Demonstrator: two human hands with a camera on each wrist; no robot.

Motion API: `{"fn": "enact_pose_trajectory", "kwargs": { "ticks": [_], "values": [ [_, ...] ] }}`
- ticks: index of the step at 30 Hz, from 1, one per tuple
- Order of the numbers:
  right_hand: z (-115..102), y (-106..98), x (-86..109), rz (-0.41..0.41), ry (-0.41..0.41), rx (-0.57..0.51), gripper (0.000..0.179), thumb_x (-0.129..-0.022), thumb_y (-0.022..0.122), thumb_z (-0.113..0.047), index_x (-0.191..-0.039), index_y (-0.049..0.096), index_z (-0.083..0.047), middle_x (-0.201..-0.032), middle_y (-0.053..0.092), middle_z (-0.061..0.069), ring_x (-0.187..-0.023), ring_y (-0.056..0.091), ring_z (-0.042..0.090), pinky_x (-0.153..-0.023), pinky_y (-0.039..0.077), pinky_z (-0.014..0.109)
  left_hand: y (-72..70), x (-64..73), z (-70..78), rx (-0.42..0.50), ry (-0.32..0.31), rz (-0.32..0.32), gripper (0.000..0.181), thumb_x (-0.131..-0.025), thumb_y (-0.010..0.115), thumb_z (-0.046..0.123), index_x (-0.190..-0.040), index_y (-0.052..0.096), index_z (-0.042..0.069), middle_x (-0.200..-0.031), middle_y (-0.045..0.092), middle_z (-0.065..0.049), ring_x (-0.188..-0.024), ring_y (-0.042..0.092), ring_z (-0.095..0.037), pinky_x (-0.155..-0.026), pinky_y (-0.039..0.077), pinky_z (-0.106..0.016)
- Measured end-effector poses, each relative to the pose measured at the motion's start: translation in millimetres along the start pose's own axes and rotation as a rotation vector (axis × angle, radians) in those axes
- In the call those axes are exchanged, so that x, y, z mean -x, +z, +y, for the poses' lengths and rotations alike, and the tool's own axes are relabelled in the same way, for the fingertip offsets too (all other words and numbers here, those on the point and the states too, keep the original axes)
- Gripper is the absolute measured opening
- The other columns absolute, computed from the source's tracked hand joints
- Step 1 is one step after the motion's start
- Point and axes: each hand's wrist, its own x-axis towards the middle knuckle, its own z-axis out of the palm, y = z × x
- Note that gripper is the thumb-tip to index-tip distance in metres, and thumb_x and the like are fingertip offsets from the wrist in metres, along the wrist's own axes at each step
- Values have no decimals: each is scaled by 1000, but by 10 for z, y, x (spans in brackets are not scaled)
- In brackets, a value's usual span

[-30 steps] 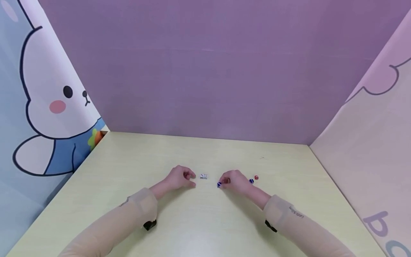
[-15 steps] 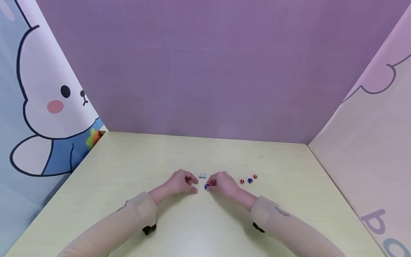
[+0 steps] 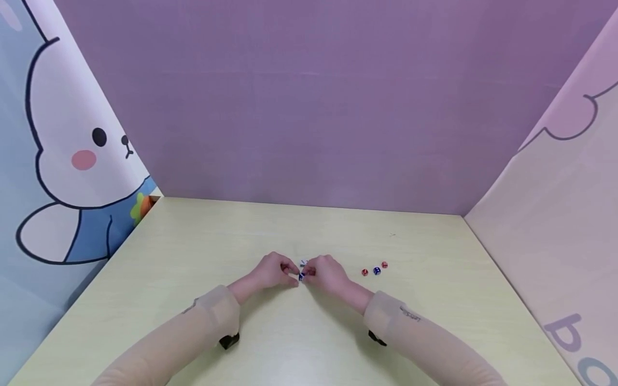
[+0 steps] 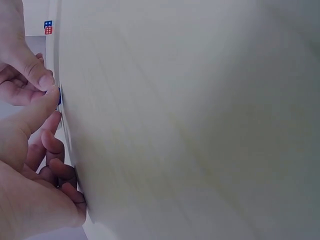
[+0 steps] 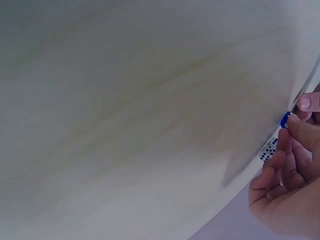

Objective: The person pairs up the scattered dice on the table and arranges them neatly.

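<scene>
A small blue die is pinched between the thumb and fingers of my right hand. My left hand comes from the other side, thumb and index parted, fingertips right at that die. Two white dice with dark dots sit side by side just behind, partly covered by the right fingers in the head view. In the left wrist view the blue die is mostly hidden behind the thumbs.
Right of the right hand lie a red die, another blue die and a second red die. They rest on a pale wooden table. A purple backdrop stands at its far edge, with printed panels either side.
My right hand has moved left with the blue die, up to the left fingertips and in front of the white dice. A red die it covered is now visible. The left hand has barely shifted.
</scene>
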Motion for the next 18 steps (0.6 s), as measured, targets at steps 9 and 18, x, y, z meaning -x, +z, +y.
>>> {"fn": "enact_pose_trajectory", "kwargs": {
  "ticks": [9,18],
  "values": [
    [0,6,-16,48,-38,2,7,-78,75,-9,-84,73,-6,-75,70,2,-62,56,5,-59,46,19,21,-40,15,-12,32,26,14,-69,84,15,-80,74,13,-60,50,4,-58,42,-9,-61,34,-24],
    [16,1,-18,41,-27,-8,7,-78,76,-11,-83,72,-8,-74,69,1,-63,58,6,-60,47,19,29,-44,7,2,44,28,13,-70,83,15,-80,75,14,-59,50,5,-57,41,-8,-60,33,-23]
  ]
}}
